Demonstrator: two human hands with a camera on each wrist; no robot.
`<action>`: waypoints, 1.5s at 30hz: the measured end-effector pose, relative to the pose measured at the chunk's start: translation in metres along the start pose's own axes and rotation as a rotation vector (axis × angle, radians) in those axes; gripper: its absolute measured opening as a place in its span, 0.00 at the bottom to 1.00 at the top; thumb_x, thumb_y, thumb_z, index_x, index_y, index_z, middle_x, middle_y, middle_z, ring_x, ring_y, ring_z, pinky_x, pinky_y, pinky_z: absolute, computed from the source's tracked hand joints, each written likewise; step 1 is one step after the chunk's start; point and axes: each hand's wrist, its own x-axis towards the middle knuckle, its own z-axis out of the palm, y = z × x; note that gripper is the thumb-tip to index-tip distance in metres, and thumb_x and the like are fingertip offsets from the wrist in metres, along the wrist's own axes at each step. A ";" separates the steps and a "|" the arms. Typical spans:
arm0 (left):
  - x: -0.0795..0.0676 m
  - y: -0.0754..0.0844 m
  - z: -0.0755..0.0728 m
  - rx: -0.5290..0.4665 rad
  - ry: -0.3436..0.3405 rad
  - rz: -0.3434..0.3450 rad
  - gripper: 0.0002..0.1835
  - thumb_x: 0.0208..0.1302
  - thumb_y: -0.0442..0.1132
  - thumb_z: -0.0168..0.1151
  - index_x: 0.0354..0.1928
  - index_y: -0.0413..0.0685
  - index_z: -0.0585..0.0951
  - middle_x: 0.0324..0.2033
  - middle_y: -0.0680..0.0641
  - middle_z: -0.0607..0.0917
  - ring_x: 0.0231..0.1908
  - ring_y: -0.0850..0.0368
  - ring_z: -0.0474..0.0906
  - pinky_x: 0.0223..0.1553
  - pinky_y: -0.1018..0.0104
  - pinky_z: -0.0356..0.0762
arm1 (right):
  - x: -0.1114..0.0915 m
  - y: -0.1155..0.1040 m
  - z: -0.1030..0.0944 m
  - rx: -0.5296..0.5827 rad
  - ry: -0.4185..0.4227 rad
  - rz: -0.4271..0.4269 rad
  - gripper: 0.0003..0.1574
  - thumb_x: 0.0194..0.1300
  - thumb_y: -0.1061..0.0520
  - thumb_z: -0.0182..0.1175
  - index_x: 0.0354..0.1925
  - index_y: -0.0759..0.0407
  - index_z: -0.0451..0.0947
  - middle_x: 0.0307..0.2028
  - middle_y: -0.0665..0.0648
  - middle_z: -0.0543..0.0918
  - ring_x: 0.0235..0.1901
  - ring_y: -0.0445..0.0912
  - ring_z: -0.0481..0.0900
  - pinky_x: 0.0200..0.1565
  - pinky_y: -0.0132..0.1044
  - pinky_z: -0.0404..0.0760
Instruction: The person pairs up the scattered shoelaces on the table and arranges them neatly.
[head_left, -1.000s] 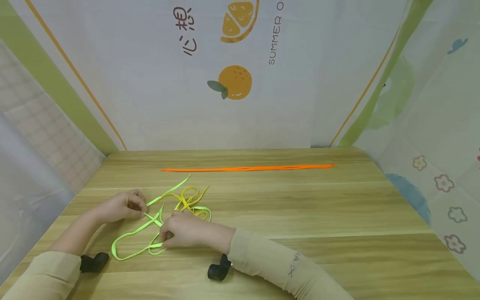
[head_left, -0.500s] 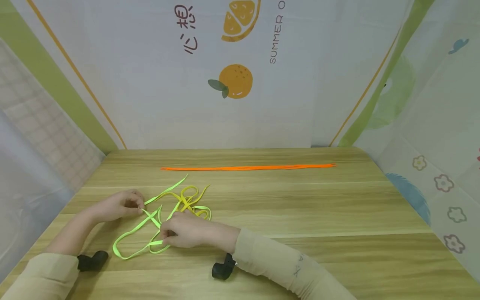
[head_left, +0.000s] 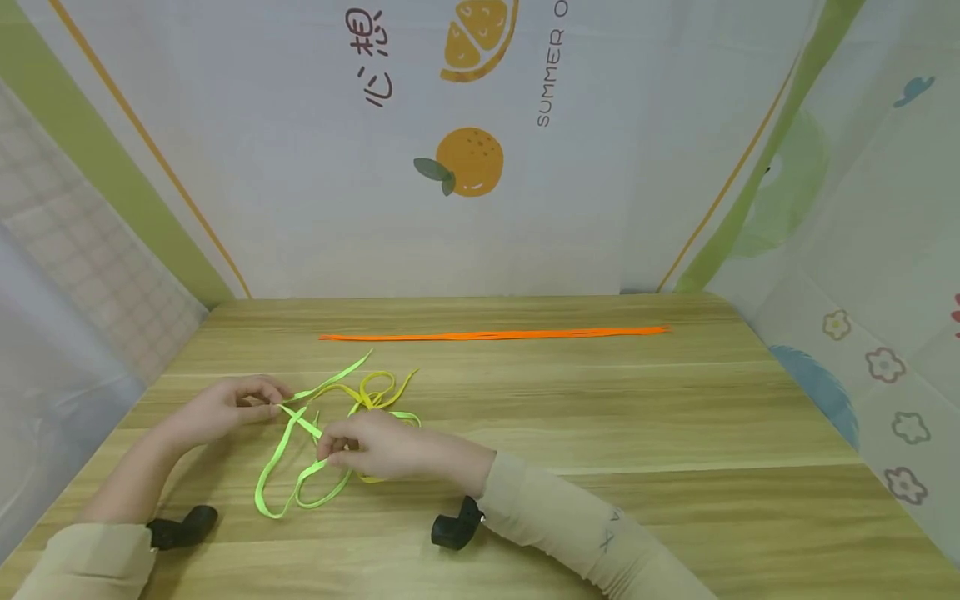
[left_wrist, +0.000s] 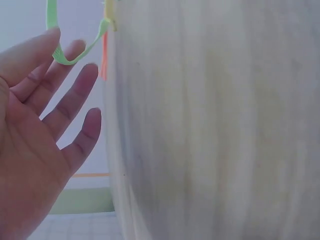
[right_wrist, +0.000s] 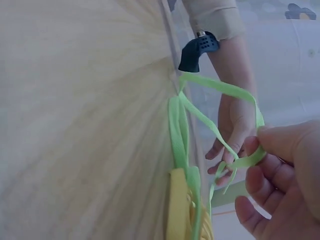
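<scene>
A bright green shoelace (head_left: 303,422) lies in loops on the left of the table, tangled with a yellow shoelace (head_left: 367,400). My left hand (head_left: 228,408) pinches the green lace between thumb and forefinger; the left wrist view has that lace (left_wrist: 64,59) at the fingertips, the other fingers spread. Just right of it, my right hand (head_left: 375,444) pinches another stretch of the green lace, which bends around its forefinger in the right wrist view (right_wrist: 250,160). Part of the yellow lace is hidden under the right hand.
An orange shoelace (head_left: 487,335) lies straight along the back of the wooden table (head_left: 600,417). Black wrist cameras (head_left: 183,529) sit under both sleeves. Printed cloth curtains (head_left: 555,208) enclose the table at the back and sides.
Both hands have shifted slightly toward the back of the table, the left one also a little leftward. The green loop near them has been drawn narrower. Orange lace unmoved.
</scene>
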 end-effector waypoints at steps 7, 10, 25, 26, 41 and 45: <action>-0.003 0.008 -0.005 -0.049 0.013 -0.131 0.07 0.67 0.38 0.60 0.39 0.41 0.81 0.38 0.45 0.80 0.39 0.58 0.75 0.37 0.65 0.74 | -0.006 0.005 -0.010 0.011 0.038 -0.007 0.12 0.69 0.58 0.57 0.49 0.54 0.82 0.40 0.43 0.82 0.32 0.31 0.70 0.36 0.19 0.69; -0.002 0.013 -0.006 -0.032 0.040 -0.131 0.08 0.68 0.37 0.59 0.40 0.39 0.80 0.36 0.43 0.80 0.37 0.54 0.75 0.35 0.64 0.75 | -0.010 0.007 -0.015 0.000 0.053 -0.015 0.11 0.69 0.59 0.58 0.47 0.56 0.83 0.38 0.44 0.82 0.31 0.32 0.70 0.36 0.19 0.69; 0.005 0.029 -0.013 0.031 0.115 -0.176 0.15 0.69 0.42 0.59 0.48 0.37 0.82 0.38 0.42 0.83 0.38 0.56 0.78 0.37 0.64 0.76 | -0.031 0.016 -0.036 0.157 0.135 0.024 0.04 0.70 0.60 0.56 0.41 0.58 0.77 0.35 0.54 0.82 0.30 0.35 0.73 0.33 0.24 0.73; 0.006 0.030 -0.014 0.030 0.110 -0.177 0.15 0.69 0.42 0.59 0.47 0.37 0.83 0.38 0.42 0.83 0.38 0.57 0.77 0.38 0.64 0.75 | -0.033 0.017 -0.038 0.161 0.148 0.016 0.05 0.69 0.61 0.57 0.41 0.58 0.78 0.35 0.55 0.82 0.28 0.35 0.71 0.32 0.24 0.72; 0.027 0.048 -0.014 0.032 0.060 -0.177 0.16 0.70 0.47 0.57 0.37 0.39 0.81 0.32 0.43 0.83 0.38 0.55 0.76 0.42 0.57 0.72 | -0.060 0.030 -0.064 0.114 0.333 0.004 0.08 0.64 0.63 0.62 0.43 0.59 0.82 0.38 0.51 0.83 0.31 0.38 0.73 0.34 0.28 0.74; 0.031 0.053 -0.015 0.010 0.026 -0.154 0.14 0.70 0.45 0.57 0.39 0.40 0.82 0.32 0.43 0.83 0.38 0.56 0.76 0.44 0.54 0.71 | -0.068 0.033 -0.071 0.116 0.357 0.040 0.05 0.65 0.61 0.62 0.40 0.58 0.81 0.35 0.47 0.81 0.32 0.39 0.73 0.36 0.31 0.74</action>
